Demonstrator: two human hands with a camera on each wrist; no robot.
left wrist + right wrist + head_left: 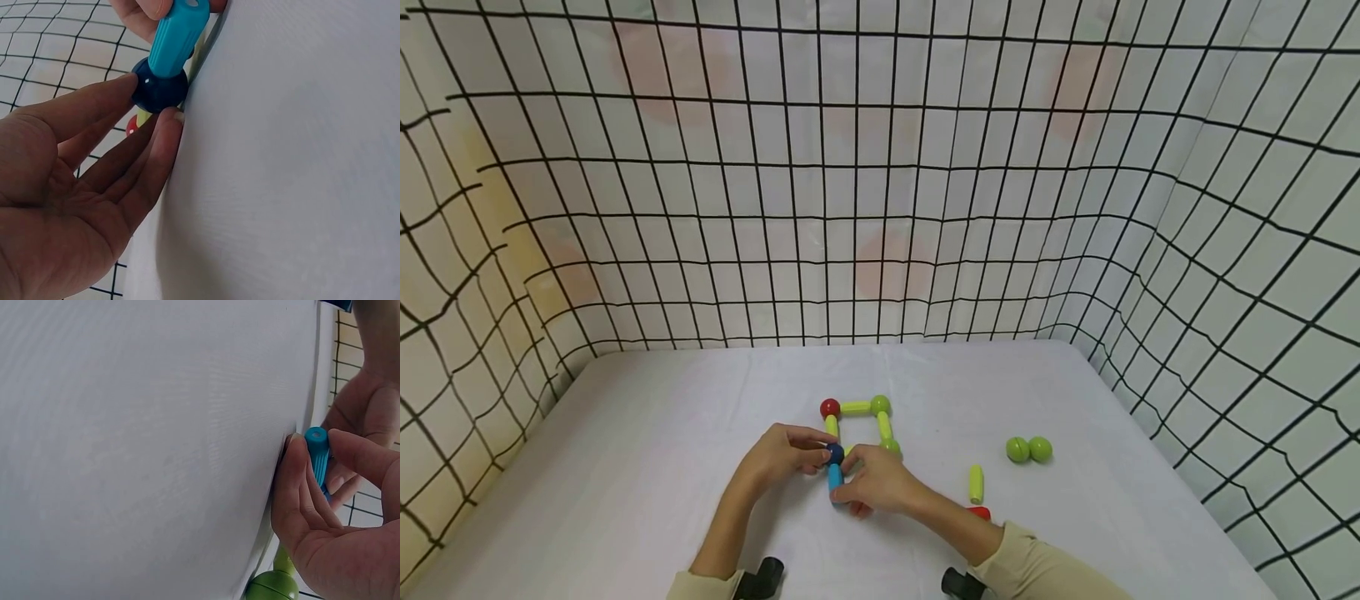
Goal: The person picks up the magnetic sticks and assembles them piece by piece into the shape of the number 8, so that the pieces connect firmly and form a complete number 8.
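Observation:
My left hand (777, 458) pinches a dark blue ball (159, 92) between thumb and fingers, low over the white cloth. A light blue ridged rod (179, 39) joins that ball and points toward me. Thumb and fingers of my right hand (883, 481) grip the rod near its free end. Beyond the hands lies a four-sided frame: a red ball (830, 407), a green ball (881, 405) and another green ball (273, 587) linked by yellow-green rods (855, 408). The dark blue ball stands at its near left corner; fingers partly hide the near side.
Two green balls (1018, 450) sit side by side on the white table (647, 433) to the right. Nearer lies a loose yellow-green rod (976, 484), with a red piece (980, 512) partly hidden by the right forearm. Black netting (891, 218) rises around the back and sides.

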